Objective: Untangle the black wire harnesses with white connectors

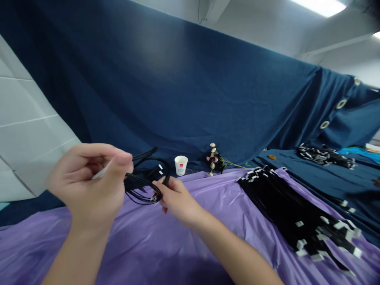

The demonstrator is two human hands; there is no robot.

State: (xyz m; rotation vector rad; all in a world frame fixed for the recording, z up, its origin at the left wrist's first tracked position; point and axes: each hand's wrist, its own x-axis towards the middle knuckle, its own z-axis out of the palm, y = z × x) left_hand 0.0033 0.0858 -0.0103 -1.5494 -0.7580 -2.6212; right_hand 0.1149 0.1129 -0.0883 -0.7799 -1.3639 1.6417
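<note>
My left hand (pixel 89 180) is raised over the purple sheet (pixel 166 241), its fingers pinched on a thin pale tie (pixel 102 172) and touching a coiled black cable (pixel 147 180). My right hand (pixel 175 198) grips the coil's lower right side, fingers curled round the loops. The cable carries small white tags, and its ends stick up behind my left thumb.
A big heap of black cables with white tags (pixel 297 209) lies at the right on the purple sheet. A second heap (pixel 325 155) lies on the blue cloth beyond. A white paper cup (pixel 181 165) and a small flower sprig (pixel 215 160) stand by the blue backdrop (pixel 178 87).
</note>
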